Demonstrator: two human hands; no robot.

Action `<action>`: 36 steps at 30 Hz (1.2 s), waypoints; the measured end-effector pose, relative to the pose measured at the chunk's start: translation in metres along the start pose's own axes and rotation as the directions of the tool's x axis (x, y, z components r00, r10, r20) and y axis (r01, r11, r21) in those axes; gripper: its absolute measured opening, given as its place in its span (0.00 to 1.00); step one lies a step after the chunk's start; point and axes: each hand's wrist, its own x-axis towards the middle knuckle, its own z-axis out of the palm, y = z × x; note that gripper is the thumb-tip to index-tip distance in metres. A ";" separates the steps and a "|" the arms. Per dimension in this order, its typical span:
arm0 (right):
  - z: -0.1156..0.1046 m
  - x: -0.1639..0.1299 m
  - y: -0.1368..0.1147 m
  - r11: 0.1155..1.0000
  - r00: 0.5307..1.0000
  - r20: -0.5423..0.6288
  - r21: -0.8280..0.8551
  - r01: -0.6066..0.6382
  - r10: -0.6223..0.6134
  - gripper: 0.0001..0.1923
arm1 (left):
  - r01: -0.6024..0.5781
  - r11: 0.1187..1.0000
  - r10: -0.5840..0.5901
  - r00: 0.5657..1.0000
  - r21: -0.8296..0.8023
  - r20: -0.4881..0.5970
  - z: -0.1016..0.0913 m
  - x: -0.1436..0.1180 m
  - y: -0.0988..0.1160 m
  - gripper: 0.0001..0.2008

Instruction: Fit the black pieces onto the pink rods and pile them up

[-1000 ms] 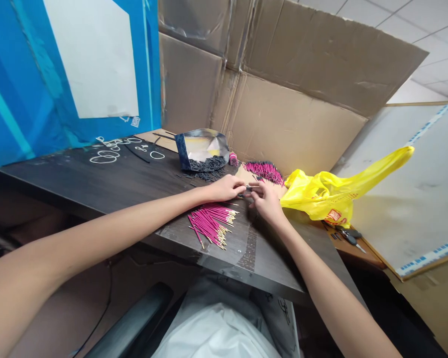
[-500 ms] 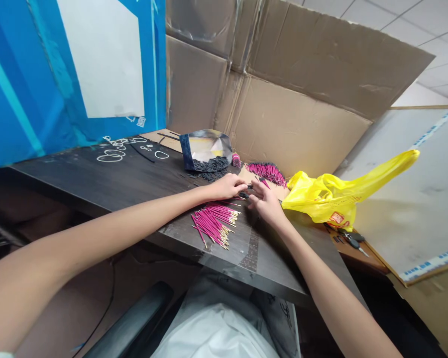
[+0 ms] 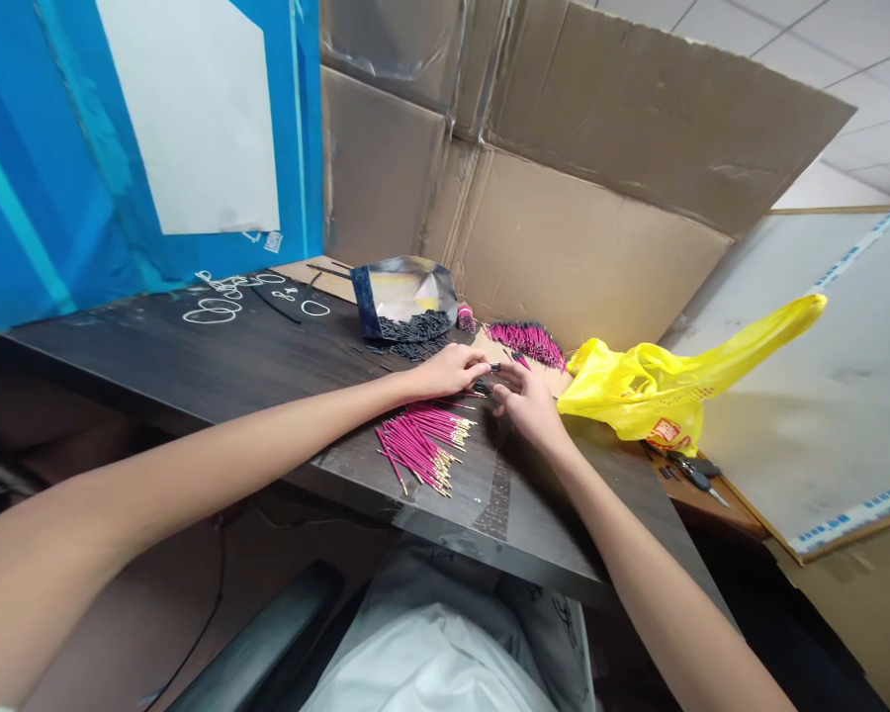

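Left hand (image 3: 451, 370) and right hand (image 3: 523, 398) are pinching a small dark tube (image 3: 493, 368) between narrowed fingertips; a slip could be scattering the loose pink gold-tipped pins (image 3: 419, 445) across the dark wooden worktop (image 3: 252, 361).

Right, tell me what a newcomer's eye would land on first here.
The bright yellow plastic bag at the table's right edge stands out most, with a fan of pink sticks lying on the dark table in front of the person. Just beyond that fan, the left hand and right hand meet over a small dark piece. Behind them sits a silvery pouch spilling small black pieces.
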 end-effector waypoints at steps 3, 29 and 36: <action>0.001 -0.001 -0.004 0.998 0.999 0.025 0.054 -0.033 0.031 0.26 | 0.028 1.000 -0.028 0.999 0.000 0.020 -0.001 -0.001 -0.001 0.13; 0.005 -0.008 -0.022 0.947 0.988 -0.029 0.291 -0.136 0.151 0.27 | 0.100 0.944 -0.093 0.995 -0.313 0.039 0.000 0.004 -0.005 0.12; 0.003 -0.006 -0.019 0.955 0.989 -0.016 0.263 -0.137 0.147 0.25 | 0.142 0.951 -0.132 0.990 -0.274 0.054 0.000 0.002 -0.006 0.10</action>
